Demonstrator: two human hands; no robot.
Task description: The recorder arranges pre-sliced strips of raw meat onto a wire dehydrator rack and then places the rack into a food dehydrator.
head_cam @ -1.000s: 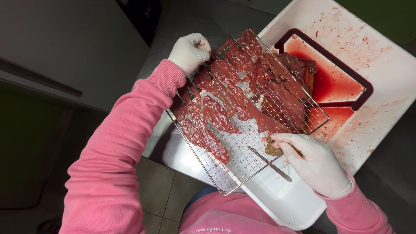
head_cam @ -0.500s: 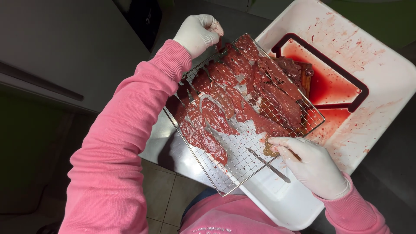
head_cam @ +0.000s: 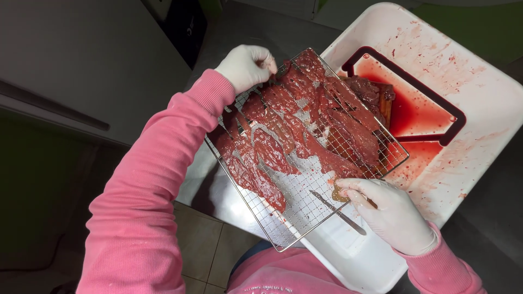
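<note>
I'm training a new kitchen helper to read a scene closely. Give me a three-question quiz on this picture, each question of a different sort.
1. True or false: both hands wear white gloves.
2. Multiple choice: the strips of raw red meat lie on A) a wire rack, B) a wooden plate, C) a cloth.
3. Short answer: what lies under the rack, with red liquid pooled in its groove?

Key
1. True: the left hand grips the far corner of the wire rack, and the right hand is at its near edge, over a thin metal blade.
2. A.
3. A white cutting board.
</note>
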